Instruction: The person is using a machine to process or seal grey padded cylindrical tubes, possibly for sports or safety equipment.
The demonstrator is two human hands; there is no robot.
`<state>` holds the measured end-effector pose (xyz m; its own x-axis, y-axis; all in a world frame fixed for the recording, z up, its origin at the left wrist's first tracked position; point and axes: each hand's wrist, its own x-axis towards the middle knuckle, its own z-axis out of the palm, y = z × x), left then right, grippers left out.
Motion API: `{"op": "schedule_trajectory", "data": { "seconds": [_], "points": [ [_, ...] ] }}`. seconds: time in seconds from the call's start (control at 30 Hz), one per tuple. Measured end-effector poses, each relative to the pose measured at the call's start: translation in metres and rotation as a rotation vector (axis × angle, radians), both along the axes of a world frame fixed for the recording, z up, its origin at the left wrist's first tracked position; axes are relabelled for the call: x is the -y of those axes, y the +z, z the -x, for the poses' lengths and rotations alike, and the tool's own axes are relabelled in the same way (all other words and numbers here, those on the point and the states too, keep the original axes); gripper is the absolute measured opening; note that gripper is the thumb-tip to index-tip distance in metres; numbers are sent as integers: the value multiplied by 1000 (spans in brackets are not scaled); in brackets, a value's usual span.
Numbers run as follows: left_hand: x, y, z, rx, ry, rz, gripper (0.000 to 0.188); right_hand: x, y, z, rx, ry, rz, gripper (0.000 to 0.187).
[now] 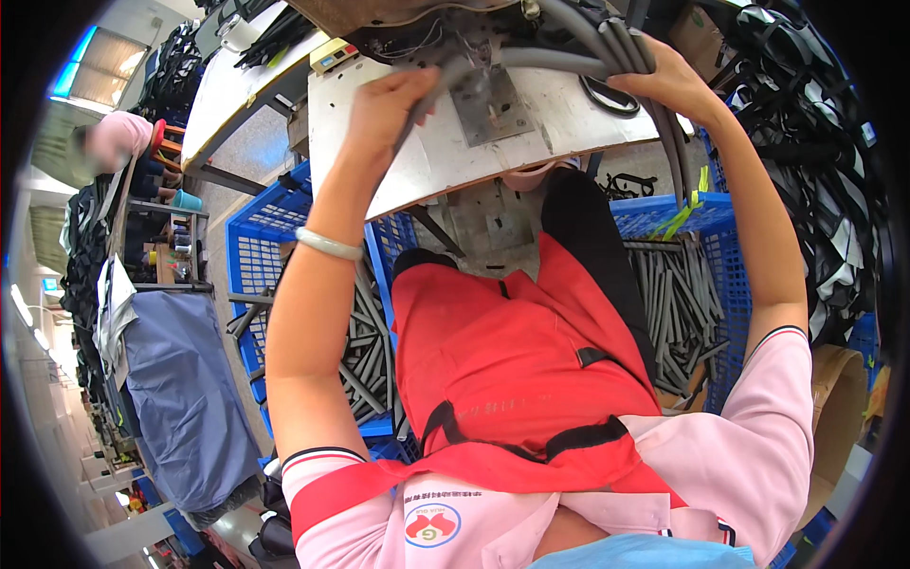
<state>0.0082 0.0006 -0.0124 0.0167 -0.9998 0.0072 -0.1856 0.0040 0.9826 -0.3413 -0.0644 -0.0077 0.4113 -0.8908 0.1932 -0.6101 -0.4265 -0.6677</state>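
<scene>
My left hand is closed around one end of a grey foam tube. That tube runs across the metal plate of a machine, whose head is cut off at the top. At the right, my right hand grips a bundle of grey foam tubes, which bend over and hang past the table edge. The other end of the left hand's tube reaches the right fingers. Detail under the machine head is blurred.
Blue plastic baskets holding many grey tubes stand by my left leg and right leg. A small yellow box sits on the white worktable. Black straps hang at the right. A person in pink is far left.
</scene>
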Motion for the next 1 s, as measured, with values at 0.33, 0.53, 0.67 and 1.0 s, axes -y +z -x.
{"op": "schedule_trajectory", "data": {
  "seconds": [0.33, 0.53, 0.67, 1.0],
  "points": [
    [-45, -1, 71, 494, -393, 117, 28, -150, -39, -122, -383, 659, 799, 13],
    [-50, -47, 32, 36, -391, -227, 35, -116, -46, -110, -456, 541, 149, 31],
    [-84, -75, -11, 242, -360, -411, 37, -82, -20, -34, -381, 309, 127, 52],
    [-61, -4, 13, 293, -141, 148, 25, -48, 11, 12, -146, 130, -203, 51]
  ]
}}
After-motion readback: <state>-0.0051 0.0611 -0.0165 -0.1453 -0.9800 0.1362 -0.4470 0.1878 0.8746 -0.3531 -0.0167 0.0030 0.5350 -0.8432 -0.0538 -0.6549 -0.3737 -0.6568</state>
